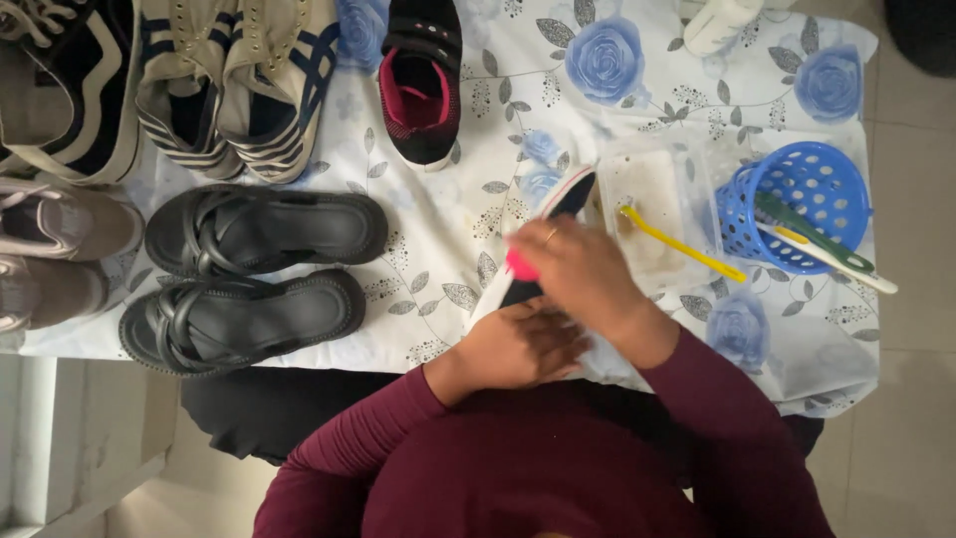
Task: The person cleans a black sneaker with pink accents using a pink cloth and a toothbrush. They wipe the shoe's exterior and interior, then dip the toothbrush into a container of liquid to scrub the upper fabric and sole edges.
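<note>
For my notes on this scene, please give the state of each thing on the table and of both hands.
left hand: holding the white-edged shoe
right hand: closed on a pink brush
white-edged shoe: lifted, sole side turned up
pink brush: pressed on the shoe
clear tub: open, yellow brush inside
blue basket: tipped sideways, holding brushes
black sandals: paired, flat

You wear a dark maroon long-sleeved top, ribbed knit, sleeves (358,438) reaching to both wrists. Your right hand (578,269) has a thin gold ring (550,236) on one finger. Your left hand (523,347) is bare. Dark trousers (269,408) show below the top.
</note>
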